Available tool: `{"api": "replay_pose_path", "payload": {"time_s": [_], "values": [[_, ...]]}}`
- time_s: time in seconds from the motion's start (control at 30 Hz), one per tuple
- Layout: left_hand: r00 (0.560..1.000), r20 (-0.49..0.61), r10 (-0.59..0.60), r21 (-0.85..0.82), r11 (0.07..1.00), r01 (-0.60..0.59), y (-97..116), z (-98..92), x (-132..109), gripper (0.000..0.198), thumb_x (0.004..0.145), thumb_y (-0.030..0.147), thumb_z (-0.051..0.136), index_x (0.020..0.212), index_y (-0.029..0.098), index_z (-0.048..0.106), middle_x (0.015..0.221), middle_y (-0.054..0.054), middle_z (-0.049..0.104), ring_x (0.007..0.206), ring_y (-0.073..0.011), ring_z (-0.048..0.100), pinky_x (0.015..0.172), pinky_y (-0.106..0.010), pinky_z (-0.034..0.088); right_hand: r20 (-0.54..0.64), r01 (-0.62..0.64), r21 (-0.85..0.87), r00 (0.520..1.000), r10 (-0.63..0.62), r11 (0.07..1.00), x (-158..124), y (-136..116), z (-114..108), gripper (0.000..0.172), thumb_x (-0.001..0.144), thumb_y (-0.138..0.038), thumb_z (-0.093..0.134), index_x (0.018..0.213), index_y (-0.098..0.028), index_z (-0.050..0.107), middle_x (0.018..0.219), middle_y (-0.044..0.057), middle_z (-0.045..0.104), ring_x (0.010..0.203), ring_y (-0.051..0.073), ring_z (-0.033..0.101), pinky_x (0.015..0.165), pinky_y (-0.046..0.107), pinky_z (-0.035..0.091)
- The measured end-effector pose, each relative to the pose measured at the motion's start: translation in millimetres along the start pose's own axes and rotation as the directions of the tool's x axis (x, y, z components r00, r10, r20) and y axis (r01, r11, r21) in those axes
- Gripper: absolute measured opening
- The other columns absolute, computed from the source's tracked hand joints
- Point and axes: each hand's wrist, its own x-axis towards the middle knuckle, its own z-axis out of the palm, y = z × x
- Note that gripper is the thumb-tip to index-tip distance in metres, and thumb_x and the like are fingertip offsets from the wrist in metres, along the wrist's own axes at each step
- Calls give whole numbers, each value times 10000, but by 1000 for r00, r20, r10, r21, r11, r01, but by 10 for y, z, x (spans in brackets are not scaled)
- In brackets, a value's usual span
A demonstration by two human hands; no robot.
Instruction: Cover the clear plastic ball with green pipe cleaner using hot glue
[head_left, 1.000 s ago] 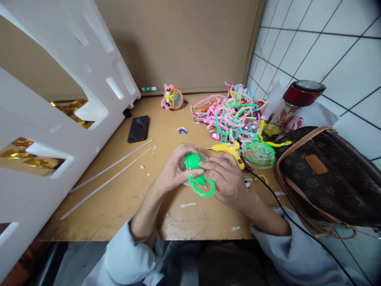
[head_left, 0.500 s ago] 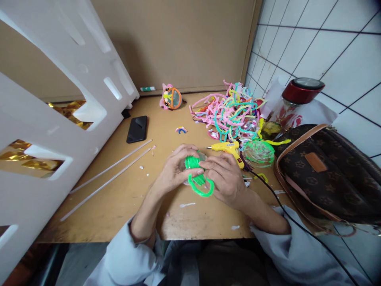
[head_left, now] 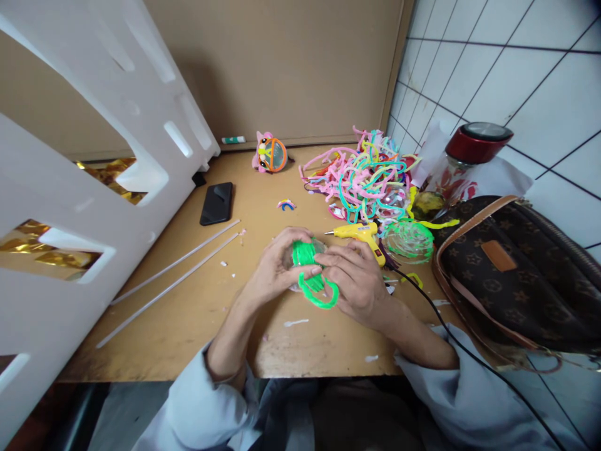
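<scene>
A clear round plastic piece with green fuzzy strands [head_left: 304, 254] across it is between my hands, over the near middle of the table. My left hand [head_left: 284, 263] grips it from the left, the thumb lying over the green part. My right hand [head_left: 357, 279] pinches a green fuzzy stem [head_left: 322, 305] at the piece's right side; the stem hangs in a loop toward me. The fingertips hide where the stem meets the piece. Just behind my right hand lies a yellow glue gun [head_left: 354, 232], its nozzle pointing left.
Colourful fuzzy stems [head_left: 364, 178] are heaped behind the glue gun. A green-lined clear disc [head_left: 408, 242], brown bag [head_left: 521, 275] and red-lidded jar [head_left: 479, 143] stand right. Leftward are a phone [head_left: 216, 203], two white sticks [head_left: 169, 289] and a white plastic frame [head_left: 154, 181]. A decorated ornament [head_left: 272, 155] sits behind.
</scene>
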Motion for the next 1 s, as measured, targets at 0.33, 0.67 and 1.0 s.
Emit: {"api": "replay_pose_path", "payload": {"time_s": [0.33,0.67,1.0], "values": [[1000,16,9,55,998,-9,41,-17,6,303,814,455,747,950,199,659,1135,-113,660,1094,-246,630,951,-412,509,3,10,21,1000,-10,1000,9,0,-6,93,887,-122,545,887,-176,621,1039,73,761,996,227,659,887,411,407],[1000,-12,20,31,999,-20,8,5,-9,346,806,452,757,1004,207,614,1129,-106,660,1073,-230,637,931,-380,518,-6,2,4,1000,-2,1000,-4,6,6,112,902,-125,528,866,-189,612,1034,63,767,987,216,660,885,403,413],[999,23,42,86,995,-44,39,-5,-12,289,848,455,713,950,192,647,1156,-122,655,1101,-237,638,945,-395,522,5,6,-5,1000,-6,1000,1,4,4,98,900,-144,539,867,-200,612,1033,51,765,992,216,654,880,403,413]]}}
